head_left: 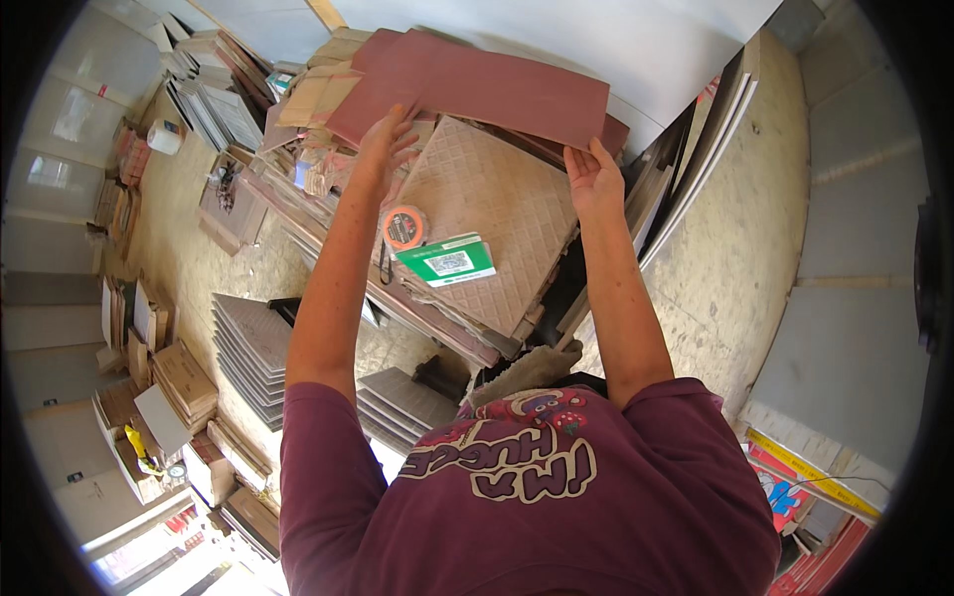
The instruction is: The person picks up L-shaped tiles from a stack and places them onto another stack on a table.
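A long dark red tile lies tilted across the top of a stack, beyond a square beige tile with a raised lattice pattern. My right hand grips the red tile's near right corner between thumb and fingers. By the left part of the red pieces, my left hand has its fingers spread; whether they touch the edge is unclear. Another red tile shows under the long one at the left. On the beige tile rest an orange round tape measure and a green and white card.
Torn cardboard sits left of the red tiles. Tall panels lean at the right. Stacked grey tiles stand on the floor at left, with cardboard boxes farther left. A white wall rises behind the stack.
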Motion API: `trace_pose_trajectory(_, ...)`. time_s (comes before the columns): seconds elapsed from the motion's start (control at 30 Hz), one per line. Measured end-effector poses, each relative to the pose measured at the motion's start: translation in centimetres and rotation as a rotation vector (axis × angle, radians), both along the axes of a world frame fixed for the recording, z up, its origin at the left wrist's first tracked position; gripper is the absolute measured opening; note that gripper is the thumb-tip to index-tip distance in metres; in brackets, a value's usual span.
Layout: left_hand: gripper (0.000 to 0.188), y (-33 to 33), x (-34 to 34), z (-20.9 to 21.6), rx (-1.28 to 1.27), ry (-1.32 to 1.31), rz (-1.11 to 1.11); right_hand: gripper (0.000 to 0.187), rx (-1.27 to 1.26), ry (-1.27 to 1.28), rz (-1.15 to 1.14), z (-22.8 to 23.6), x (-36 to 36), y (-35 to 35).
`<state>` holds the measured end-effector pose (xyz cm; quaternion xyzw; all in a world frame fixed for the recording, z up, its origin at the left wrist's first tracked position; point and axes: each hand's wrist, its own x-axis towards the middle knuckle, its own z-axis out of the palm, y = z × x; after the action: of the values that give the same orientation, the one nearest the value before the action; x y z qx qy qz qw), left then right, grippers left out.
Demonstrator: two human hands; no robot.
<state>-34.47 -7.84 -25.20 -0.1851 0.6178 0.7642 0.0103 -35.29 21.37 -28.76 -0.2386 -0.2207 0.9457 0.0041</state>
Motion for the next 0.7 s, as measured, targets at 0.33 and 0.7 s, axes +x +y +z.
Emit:
trace_pose_trajectory(0.33, 0.041, -1.7, 2.8, 0.3, 0.391, 0.065, -0.121, 0.019, 0.099, 0.157, 0.295, 0.7, 0.3, -0.9)
trace_pose_trajectory(0.7, 0.036, -2.5, 8.1, 0.0, 0.35, 0.203, 0.01, 0.027, 0.093, 0.161, 0.474, 1.9, 0.7, -1.9)
